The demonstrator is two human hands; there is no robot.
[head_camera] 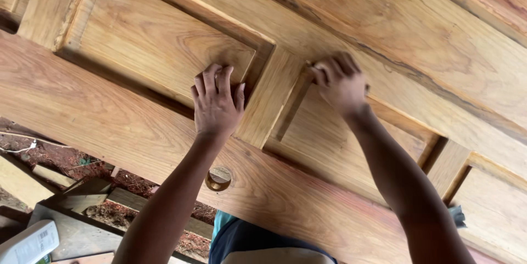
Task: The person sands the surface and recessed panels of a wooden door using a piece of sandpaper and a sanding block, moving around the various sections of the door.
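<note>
Looking down from a head-worn camera, two bare arms reach out over a large panelled wooden door (pixel 351 198) lying flat, its grain golden-brown with reddish streaks. The left hand (pixel 216 102) lies open and flat, fingers together and pressed on the lower corner of a raised rectangular panel (pixel 159 44), fingertips touching the moulded edge beside the upright divider (pixel 272 96) that separates two panels. The right hand (pixel 340 81) is curled closed at the upper corner of the neighbouring recessed panel (pixel 335 143), knuckles up, fingers pinched around something small and pale at the groove; what it grips is too hidden to name. The hands sit near each other, on either side of the divider. Nearer the viewer, a round bored hole (pixel 218 179) pierces the door's wide edge rail, just beside the left forearm. Below the door's edge lie wood offcuts (pixel 82 198) on reddish ground, and a white plastic container (pixel 30 245) in the bottom left corner.
</note>
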